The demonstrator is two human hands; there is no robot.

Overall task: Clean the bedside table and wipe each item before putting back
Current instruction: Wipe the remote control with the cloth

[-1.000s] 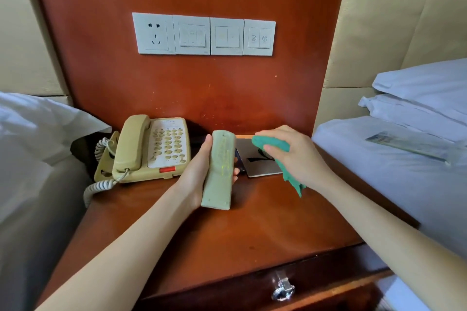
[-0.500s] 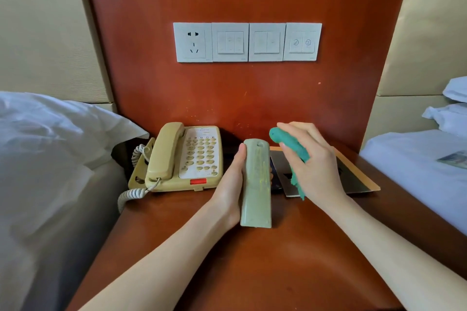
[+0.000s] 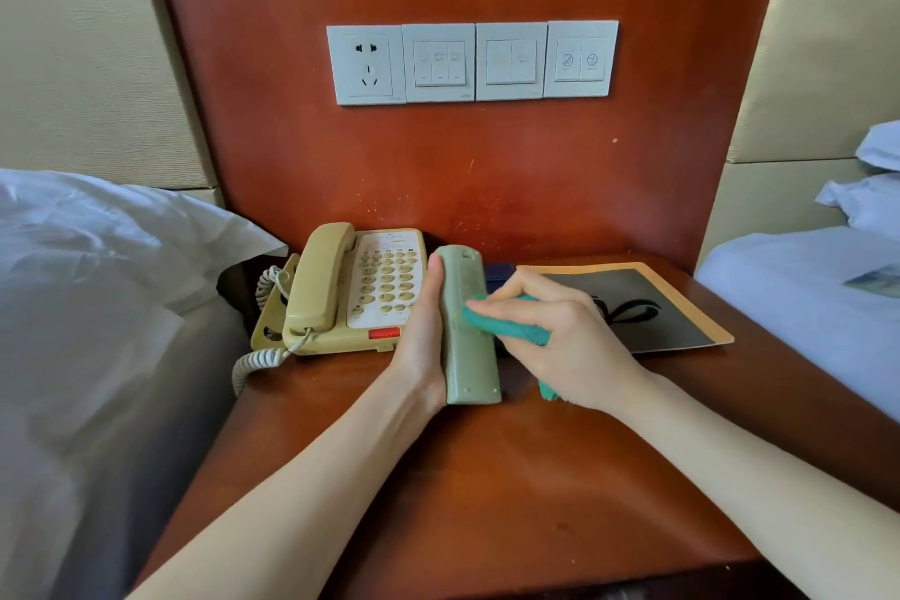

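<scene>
My left hand (image 3: 422, 336) grips a pale green remote control (image 3: 470, 356), held upright above the wooden bedside table (image 3: 487, 492) with its back facing me. My right hand (image 3: 560, 336) holds a green cloth (image 3: 511, 329) bunched in its fingers and presses it against the remote's right side, about halfway up. A tail of the cloth hangs below my palm.
A beige corded telephone (image 3: 350, 292) sits at the table's back left. A dark folder with an orange border (image 3: 652, 307) lies at the back right, with a small dark object behind the remote. White beds flank the table; a switch panel (image 3: 472, 62) is on the wooden wall.
My right hand has moved the cloth from beside the remote's top down onto its middle. The view has shifted left and closer.
</scene>
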